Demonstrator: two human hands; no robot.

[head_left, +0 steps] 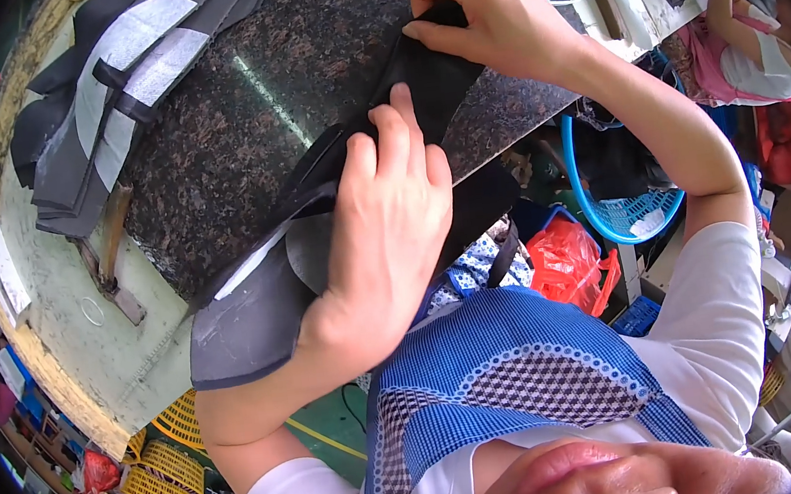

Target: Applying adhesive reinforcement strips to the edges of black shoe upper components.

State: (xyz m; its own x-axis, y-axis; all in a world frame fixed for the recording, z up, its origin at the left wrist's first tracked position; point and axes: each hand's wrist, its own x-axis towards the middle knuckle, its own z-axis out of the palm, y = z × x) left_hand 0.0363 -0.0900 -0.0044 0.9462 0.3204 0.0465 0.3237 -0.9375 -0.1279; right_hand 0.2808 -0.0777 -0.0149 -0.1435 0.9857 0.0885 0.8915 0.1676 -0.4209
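Note:
A long black leather-like piece (430, 82) with a grey backing lies across the near edge of the dark speckled stone slab (207, 132). My right hand (497, 26) pinches its far end between thumb and fingers. Lower down, my left hand (378, 220) is closed over the same piece, fingers bent and pressed on its folded edge; the thumb is hidden. Beside my left wrist hangs a wide grey-backed flap (253, 322) with a white strip near its upper edge.
Dark cut pieces with white patches (107, 114) are stacked at the far left. A wooden-handled hammer (111, 255) lies near them on the pale board. Below the table at right are a blue basket (630, 210) and a red plastic bag (568, 261). Another person (744, 51) sits at far right.

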